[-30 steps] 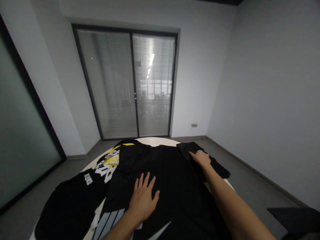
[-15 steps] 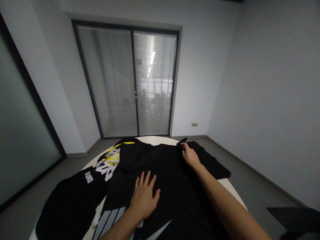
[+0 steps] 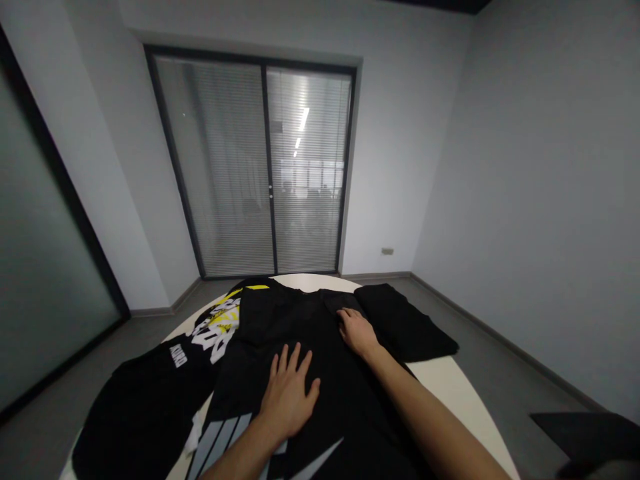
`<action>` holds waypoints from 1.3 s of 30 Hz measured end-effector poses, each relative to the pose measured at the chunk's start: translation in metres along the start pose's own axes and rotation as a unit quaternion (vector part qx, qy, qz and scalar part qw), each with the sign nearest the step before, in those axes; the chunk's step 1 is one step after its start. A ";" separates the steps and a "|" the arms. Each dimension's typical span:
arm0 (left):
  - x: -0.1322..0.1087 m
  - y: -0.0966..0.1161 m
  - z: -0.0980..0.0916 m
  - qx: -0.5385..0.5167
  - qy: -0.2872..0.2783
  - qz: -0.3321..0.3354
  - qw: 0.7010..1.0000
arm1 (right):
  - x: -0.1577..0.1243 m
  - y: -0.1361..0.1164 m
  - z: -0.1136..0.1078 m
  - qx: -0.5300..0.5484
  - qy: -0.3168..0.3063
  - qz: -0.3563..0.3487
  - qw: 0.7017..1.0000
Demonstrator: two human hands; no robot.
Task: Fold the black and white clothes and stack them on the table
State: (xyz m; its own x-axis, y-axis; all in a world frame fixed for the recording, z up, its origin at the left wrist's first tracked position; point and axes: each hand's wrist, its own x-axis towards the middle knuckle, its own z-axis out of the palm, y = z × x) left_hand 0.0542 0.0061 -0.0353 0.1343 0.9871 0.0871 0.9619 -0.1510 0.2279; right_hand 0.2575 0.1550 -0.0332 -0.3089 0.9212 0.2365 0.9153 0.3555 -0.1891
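Reference landmark: the round, cream-topped table [image 3: 463,397]. All positions are given relative to it.

Left side of the table: a bunched black fabric garment with white block lettering [image 3: 137,413]. Just beyond it, toward the table's far left edge, lies a white-and-yellow printed section of black cloth [image 3: 223,323]; whether the two are one piece cannot be determined. The placement presumably leaves the table's centre available as a working surface.

Left of the table's centre: the left hand [image 3: 290,393], palm down, fingers spread wide, thumb extended. It grips nothing; it rests on the cloth, apparently as a weight to keep the fabric from shifting.

Centre of the table: the black short-bodied fabric T-shirt with grey stripes and a grey pointed figure [image 3: 345,393]. It is spread flat, neckline toward the table's far edge, likely so that both shoulders can be reached.

Right of the table's centre: the right hand [image 3: 356,330], knuckles up, fingers narrowly bent over the shirt's far right shoulder area. A pinch on the cloth cannot be confirmed, as the fingertips' undersides are hidden. The pose suggests pressing or smoothing a layer.

Right edge of the table: a flat, folded-looking black fabric piece [image 3: 407,323], beside the shirt.
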 end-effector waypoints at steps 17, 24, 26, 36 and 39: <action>-0.001 -0.001 0.005 -0.008 0.015 0.002 1.000 | -0.013 0.000 0.014 0.043 -0.056 0.028 0.997; 0.016 -0.015 -0.002 -0.112 0.114 -0.042 0.986 | -0.018 0.000 0.010 0.071 -0.042 0.022 0.996; 0.029 -0.031 -0.014 -0.095 0.191 -0.069 0.975 | -0.018 0.001 0.010 0.072 -0.054 0.020 0.996; 0.099 -0.150 -0.054 -0.055 0.173 -0.191 0.965 | -0.019 0.005 0.010 0.085 -0.056 0.013 0.995; 0.105 -0.166 -0.055 -0.048 0.171 -0.185 0.967 | -0.019 0.005 0.010 0.084 -0.055 0.012 0.995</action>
State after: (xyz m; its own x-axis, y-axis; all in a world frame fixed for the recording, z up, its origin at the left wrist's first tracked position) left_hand -0.1042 0.1323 -0.0102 -0.3164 0.9017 0.2946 0.9005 0.1879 0.3921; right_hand 0.2652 0.1410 -0.0481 -0.3232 0.9380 0.1254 0.8696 0.3467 -0.3514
